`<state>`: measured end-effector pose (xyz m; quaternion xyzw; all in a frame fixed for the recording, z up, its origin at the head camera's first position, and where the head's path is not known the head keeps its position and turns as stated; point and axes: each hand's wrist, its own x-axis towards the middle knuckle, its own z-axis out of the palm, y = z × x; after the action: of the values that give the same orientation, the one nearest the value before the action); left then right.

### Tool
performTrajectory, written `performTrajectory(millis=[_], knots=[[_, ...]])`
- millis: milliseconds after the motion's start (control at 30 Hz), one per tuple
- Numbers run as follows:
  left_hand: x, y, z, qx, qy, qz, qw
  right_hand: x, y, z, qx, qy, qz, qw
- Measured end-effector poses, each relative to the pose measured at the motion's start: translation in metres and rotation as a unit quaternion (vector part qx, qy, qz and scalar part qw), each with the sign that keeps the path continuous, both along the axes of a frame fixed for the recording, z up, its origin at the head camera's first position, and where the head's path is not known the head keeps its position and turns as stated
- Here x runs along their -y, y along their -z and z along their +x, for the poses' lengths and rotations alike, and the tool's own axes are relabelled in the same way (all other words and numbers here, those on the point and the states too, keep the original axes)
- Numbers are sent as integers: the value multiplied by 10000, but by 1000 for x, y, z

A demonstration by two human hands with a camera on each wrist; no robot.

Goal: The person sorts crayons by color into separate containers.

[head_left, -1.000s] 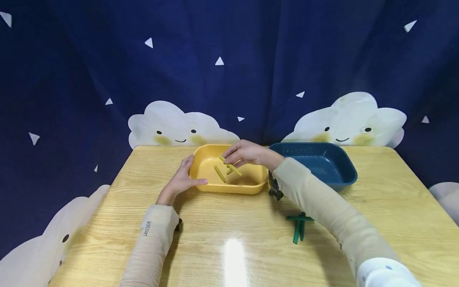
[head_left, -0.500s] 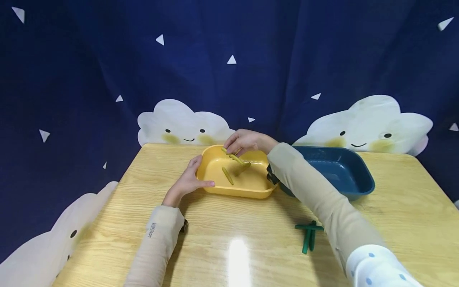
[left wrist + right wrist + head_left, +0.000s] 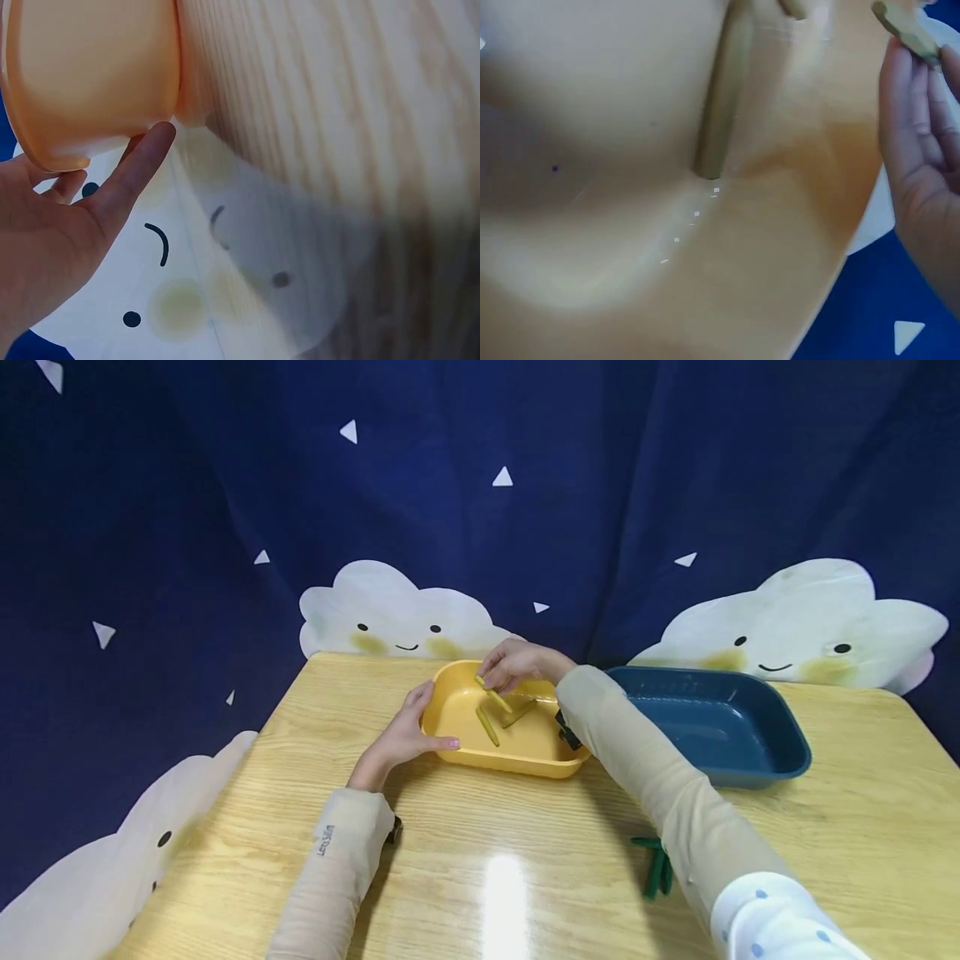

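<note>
My left hand (image 3: 401,739) holds the left end of a yellow plastic basin (image 3: 510,764), its thumb over the front rim. In the left wrist view the fingers of that hand (image 3: 60,232) lie against the outer wall of the basin (image 3: 97,67). Above the basin, my right hand (image 3: 525,662) pinches a slim yellow stick (image 3: 497,697) by its upper end, the rest slanting down over the inside. Two similar sticks lie on the basin's floor, a left stick (image 3: 487,725) and a right stick (image 3: 519,714). The right wrist view shows the pinched stick (image 3: 906,34) at the fingertips.
A dark blue basin (image 3: 712,710) stands right beside the yellow one, partly behind the right sleeve. Several green sticks (image 3: 656,870) lie in a small pile on the wooden table (image 3: 450,868), partly covered by the right forearm. A blue cloud-print curtain (image 3: 480,527) hangs behind.
One of two yellow sticks at my right hand has dropped onto the basin's floor; the other stays pinched. The head view has turned slightly left. My left hand keeps its hold.
</note>
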<state>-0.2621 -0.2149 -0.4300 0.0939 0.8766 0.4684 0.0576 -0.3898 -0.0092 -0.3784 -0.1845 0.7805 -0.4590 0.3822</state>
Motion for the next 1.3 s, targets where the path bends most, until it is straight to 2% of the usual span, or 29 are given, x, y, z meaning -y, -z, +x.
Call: performTrajectory(millis=[200, 267, 300, 400, 500, 533, 633, 733, 967, 1133, 1300], knots=[[1, 0, 0, -50, 18, -61, 10000, 1, 21, -6, -54, 93, 650, 9978], [1, -1, 0, -69, 40, -33, 10000, 0, 30, -10, -73, 28, 635, 9979], [1, -2, 0, -83, 56, -23, 9999, 0, 44, -20, 30, -96, 450, 9989], [-2, -5, 2, -109, 123, 26, 9999, -3, 57, -25, 5, -142, 389, 9991], [-4, -6, 2, -88, 153, 27, 9998, -4, 53, -17, -103, -114, 495, 9987], [-4, -6, 2, -75, 166, 14, 9998, -4, 39, -5, -227, 2, 674, 9975], [-3, -5, 1, -37, 168, -6, 9999, -6, 18, 9, -145, 9, 398, 9991], [-1, -4, 0, 9, 115, -6, 9999, -8, 3, 14, 32, 18, -69, 10000], [1, -5, 4, -64, 116, 14, 9999, -10, -8, 18, 124, -36, -802, 9967], [2, -5, 5, -197, 188, 67, 9996, -17, -23, 31, -55, 52, -984, 9951], [-1, -4, 0, -27, 99, 26, 9999, -32, -30, 42, -266, 318, -1107, 9930]])
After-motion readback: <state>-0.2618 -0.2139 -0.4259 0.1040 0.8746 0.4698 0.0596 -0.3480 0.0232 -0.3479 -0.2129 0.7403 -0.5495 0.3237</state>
